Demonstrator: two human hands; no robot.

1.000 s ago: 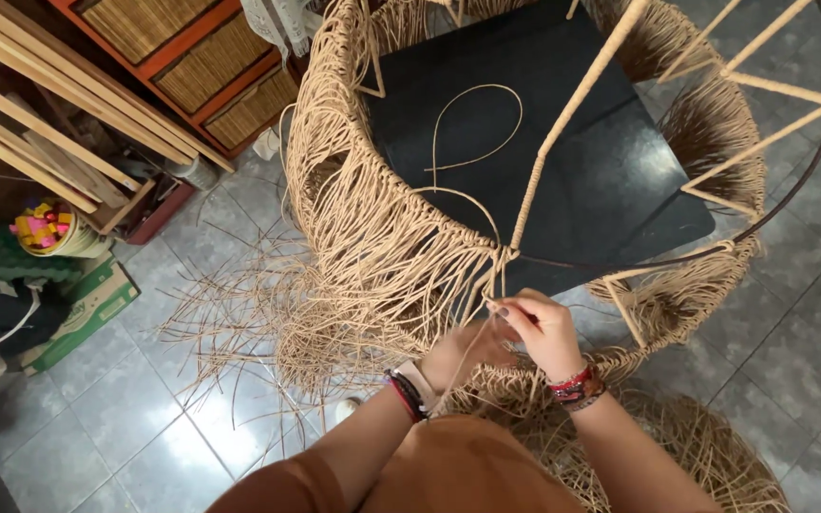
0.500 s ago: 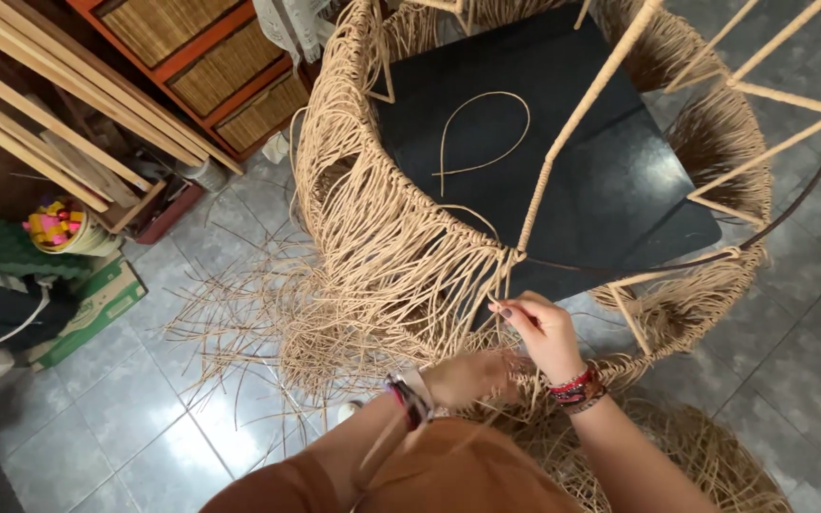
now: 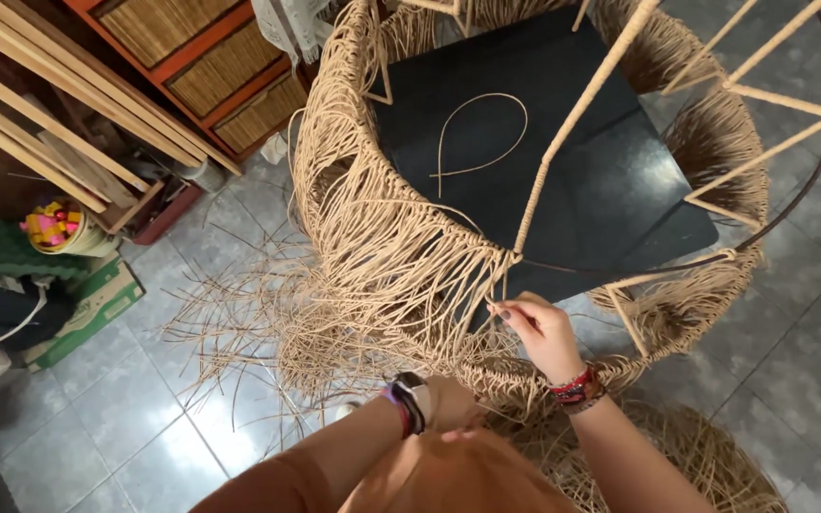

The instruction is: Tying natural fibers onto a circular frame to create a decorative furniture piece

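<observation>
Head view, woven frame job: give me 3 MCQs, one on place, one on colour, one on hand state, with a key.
1. Where does the loose looped strand lie?
A. On the black panel inside the frame
B. On the tiled floor
C. In the orange shelf unit

2. What colour is the shelf unit with the woven drawer fronts?
A. Blue
B. Orange-red
C. White

3. What is the right hand doing?
A. Resting flat on the floor
B. Pinching cord at the frame's rim
C. Holding scissors

Key:
1 A: the looped strand curls on the black panel, within the woven frame.
2 B: the shelf unit has orange-red rails around tan woven fronts.
3 B: the right hand has its fingertips closed on cord where a wrapped strut meets the rim; the left hand sits lower, against the weave.
</observation>
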